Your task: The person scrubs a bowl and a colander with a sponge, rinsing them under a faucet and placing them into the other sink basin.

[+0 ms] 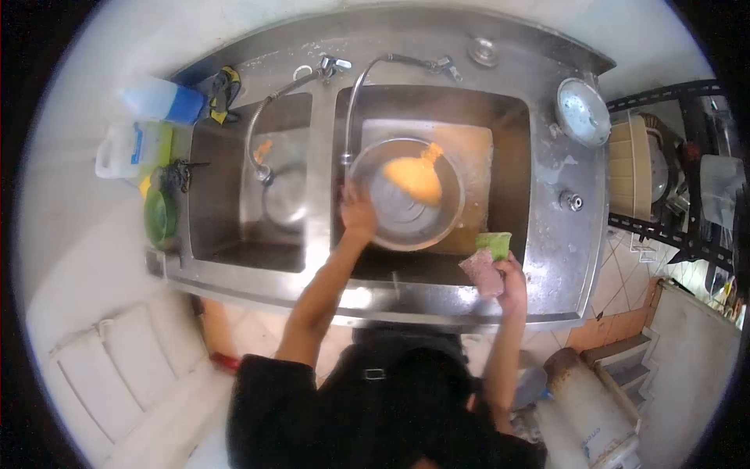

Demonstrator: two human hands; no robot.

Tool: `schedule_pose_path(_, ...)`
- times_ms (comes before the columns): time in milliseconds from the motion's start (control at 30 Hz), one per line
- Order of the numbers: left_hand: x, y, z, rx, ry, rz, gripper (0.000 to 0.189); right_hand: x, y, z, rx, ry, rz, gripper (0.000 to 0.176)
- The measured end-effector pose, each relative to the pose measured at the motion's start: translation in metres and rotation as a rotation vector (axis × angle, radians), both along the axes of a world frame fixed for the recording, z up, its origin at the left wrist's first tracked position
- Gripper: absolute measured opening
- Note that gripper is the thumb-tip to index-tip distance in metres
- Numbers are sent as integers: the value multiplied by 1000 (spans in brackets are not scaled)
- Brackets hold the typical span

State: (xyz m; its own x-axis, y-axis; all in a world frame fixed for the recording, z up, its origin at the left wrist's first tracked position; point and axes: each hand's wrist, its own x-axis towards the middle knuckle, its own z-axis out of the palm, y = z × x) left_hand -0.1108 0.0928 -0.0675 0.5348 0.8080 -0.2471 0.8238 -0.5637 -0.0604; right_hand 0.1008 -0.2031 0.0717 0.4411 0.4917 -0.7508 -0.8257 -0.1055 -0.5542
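A large round metal bowl (449, 223) sits in the right sink basin, with an orange-yellow patch (414, 178) showing inside it. At the bowl's left rim is my left hand (358, 216), just below the end of the tap hose (347, 156); its fingers are blurred. Over the front right corner of the basin, my right hand (512, 283) is closed on a green scouring pad (494, 245) and a pinkish sponge-like piece (483, 273), held together.
Left of the right basin (512, 180) lies a second basin (219, 203) with its own hose tap (260, 129). Jugs of blue liquid (183, 103) and yellow-green liquid (160, 148) stand at the far left, near a green bowl (160, 219). A metal bowl (583, 112) rests at the right.
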Motion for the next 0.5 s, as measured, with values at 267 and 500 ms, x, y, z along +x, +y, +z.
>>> schedule_pose_path(267,-27,24,71,-272,319,-808,48,6,-3,-10,65,-3,83,42)
schedule_pose_path(500,-14,36,73,-254,-28,-897,25,7,23,-23,121,-59,94,38)
